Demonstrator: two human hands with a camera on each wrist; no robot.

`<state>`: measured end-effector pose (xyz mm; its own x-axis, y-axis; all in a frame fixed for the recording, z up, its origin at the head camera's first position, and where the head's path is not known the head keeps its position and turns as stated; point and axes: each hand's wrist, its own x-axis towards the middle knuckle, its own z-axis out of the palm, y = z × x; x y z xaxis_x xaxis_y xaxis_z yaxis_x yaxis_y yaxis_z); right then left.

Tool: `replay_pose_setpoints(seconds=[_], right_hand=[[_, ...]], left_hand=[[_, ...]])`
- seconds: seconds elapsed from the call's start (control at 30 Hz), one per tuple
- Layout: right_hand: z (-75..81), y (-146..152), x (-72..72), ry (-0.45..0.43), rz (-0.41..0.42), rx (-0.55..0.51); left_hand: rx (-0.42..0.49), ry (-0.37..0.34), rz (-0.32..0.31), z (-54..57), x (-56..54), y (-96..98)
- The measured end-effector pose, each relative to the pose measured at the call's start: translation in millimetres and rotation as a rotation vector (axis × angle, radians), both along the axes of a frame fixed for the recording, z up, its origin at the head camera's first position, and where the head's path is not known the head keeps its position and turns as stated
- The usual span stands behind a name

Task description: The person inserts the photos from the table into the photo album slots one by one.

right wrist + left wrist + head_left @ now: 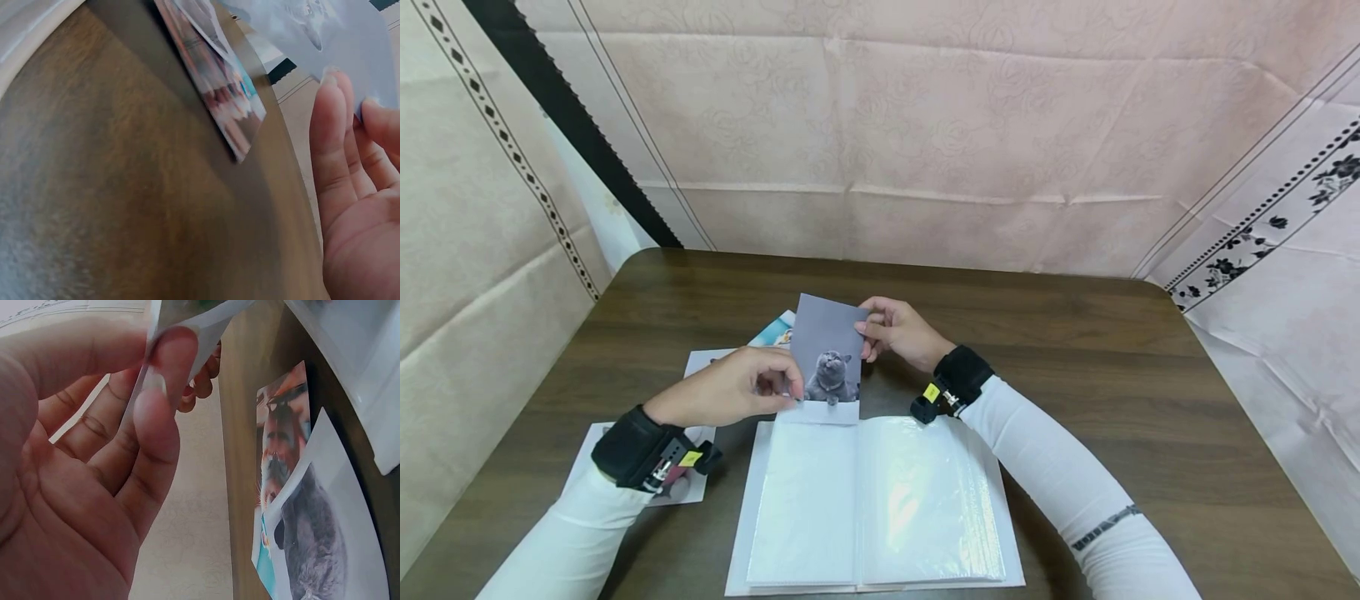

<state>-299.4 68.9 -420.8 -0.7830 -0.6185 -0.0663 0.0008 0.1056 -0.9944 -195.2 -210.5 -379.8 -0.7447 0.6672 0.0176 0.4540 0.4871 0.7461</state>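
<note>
A photo of a grey cat (pixel 823 329) against a plain grey background is held upright just above the top edge of an open photo album (pixel 805 508). My right hand (pixel 898 332) pinches the photo's upper right edge between thumb and fingers. At its lower left edge, my left hand (pixel 737 387) pinches with thumb and forefinger, also seen close up in the left wrist view. A white border shows along the photo's bottom. The album lies flat with clear, glossy pocket pages.
Left of the album, more photos lie on the brown wooden table (pixel 1097 417): a teal-edged one (pixel 775 330), a white-bordered one (pixel 700 362) partly under my left hand, and another (pixel 694 492) below my left wrist. Patterned cloth (pixel 925 150) hangs behind the table.
</note>
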Motion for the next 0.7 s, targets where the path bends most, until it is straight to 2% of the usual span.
replay_pose_setpoints(seconds=[0.33,0.5,0.7], right_hand=[[-7.9,2.7,0.2,-0.016,-0.004,-0.030],[-3.8,4.4,0.2,0.016,0.014,-0.050],[5.5,6.1,-2.2,0.058,-0.001,-0.047]], left_hand=[[0.001,-0.007,-0.008,-1.6,-0.8,0.3],[0.007,0.004,-0.014,-0.3,-0.3,-0.5],[-0.003,0.021,0.000,0.9,0.4,-0.3]])
